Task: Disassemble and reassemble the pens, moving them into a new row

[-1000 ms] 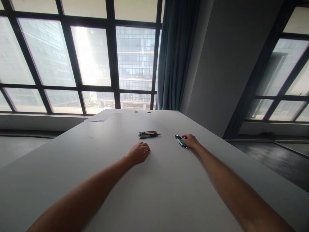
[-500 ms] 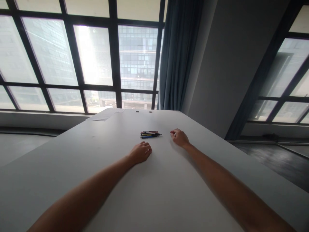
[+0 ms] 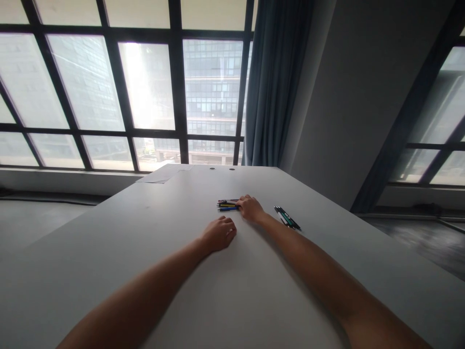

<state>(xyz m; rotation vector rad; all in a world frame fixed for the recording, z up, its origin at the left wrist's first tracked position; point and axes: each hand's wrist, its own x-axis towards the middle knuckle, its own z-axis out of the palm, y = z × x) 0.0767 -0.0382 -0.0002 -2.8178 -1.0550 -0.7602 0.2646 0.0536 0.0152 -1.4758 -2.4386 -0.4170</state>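
A small pile of coloured pens [image 3: 227, 205] lies on the white table [image 3: 174, 271], a little beyond my hands. My right hand [image 3: 250, 208] rests at the right end of that pile, its fingers touching the pens; whether it grips one I cannot tell. My left hand [image 3: 219, 234] lies curled on the table top just below the pile, with nothing in it. A second group of dark and green pens [image 3: 286, 218] lies to the right of my right forearm, apart from both hands.
A sheet of paper [image 3: 163, 174] lies at the table's far left corner, near two round cable holes [image 3: 221, 168]. Large windows and a blue curtain [image 3: 271, 82] stand behind the table. The table's right edge drops to a dark floor.
My right hand left the green pens on the right and moved leftward across the table to the coloured pile. My left hand stayed where it was.
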